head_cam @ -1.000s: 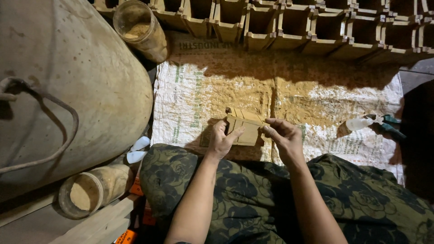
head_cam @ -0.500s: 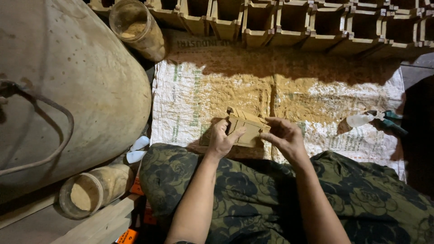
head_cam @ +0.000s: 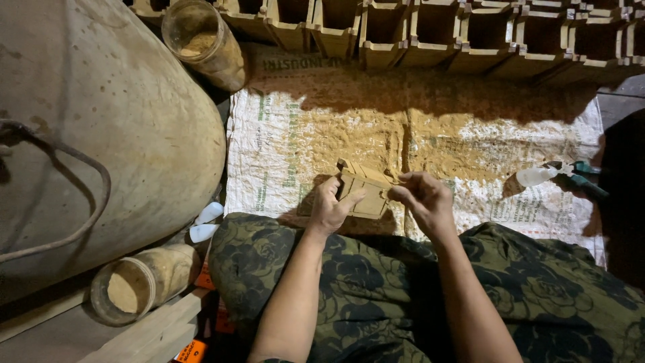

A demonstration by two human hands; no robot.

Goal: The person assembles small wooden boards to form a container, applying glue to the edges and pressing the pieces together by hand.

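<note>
The left hand [head_cam: 329, 210] is gripping a small wooden box [head_cam: 361, 190] above the near edge of the dusty white printed sack [head_cam: 269, 154], while the right hand [head_cam: 423, 198] is pinching its right end, below a row of matching boxes [head_cam: 430, 33]

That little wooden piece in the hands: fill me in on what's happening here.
A seated person holds a small wooden box piece over a sawdust-covered woven sack. The left hand grips its left side; the right hand pinches its right edge. A row of similar wooden boxes lines the far side of the sack. Two dusty jars sit to the left, and a white squeeze bottle lies to the right.
</note>
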